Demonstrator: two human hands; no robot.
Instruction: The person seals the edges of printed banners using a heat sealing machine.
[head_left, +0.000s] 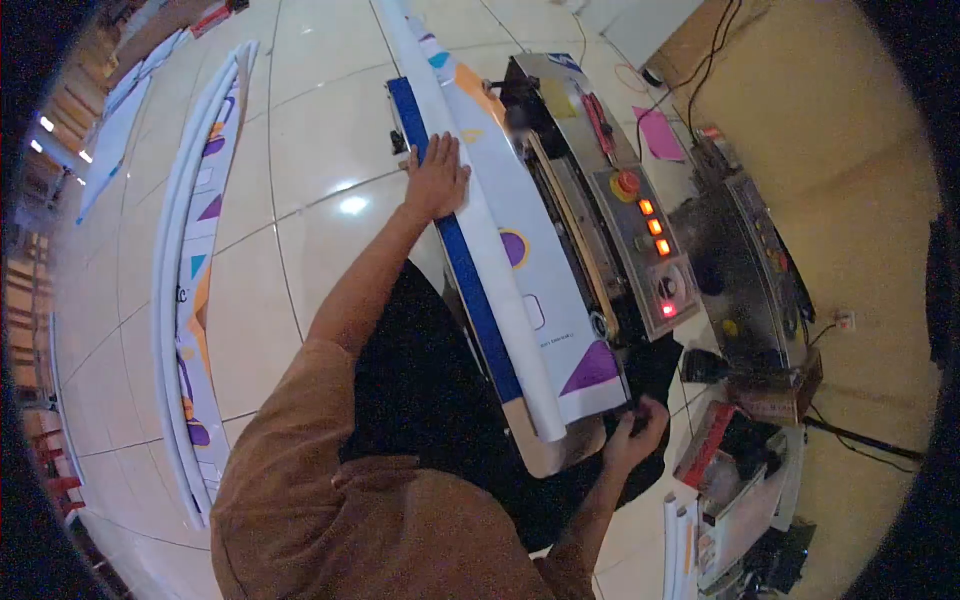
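My left hand [437, 180] lies flat on a long white roll [490, 250], its fingers stretched out. The roll is the edge of a printed banner sheet [500, 185] with purple, orange and teal shapes. Under the roll runs a blue strip [465, 260] along the machine's bed. At the sheet's near corner, my right hand [642, 435] has its fingers curled close to the sheet's edge. What those fingertips grip, if anything, is too small to tell. The far side of the sheet reaches the bar of a metal sealing machine [575, 225].
A control panel [650, 230] carries a red knob and lit orange buttons. Another metal machine [750, 270] stands by the wall. Rolled printed banners [190, 290] lie on the tiled floor at left. Boxes [735, 460] and more white rolls [678, 545] sit at lower right.
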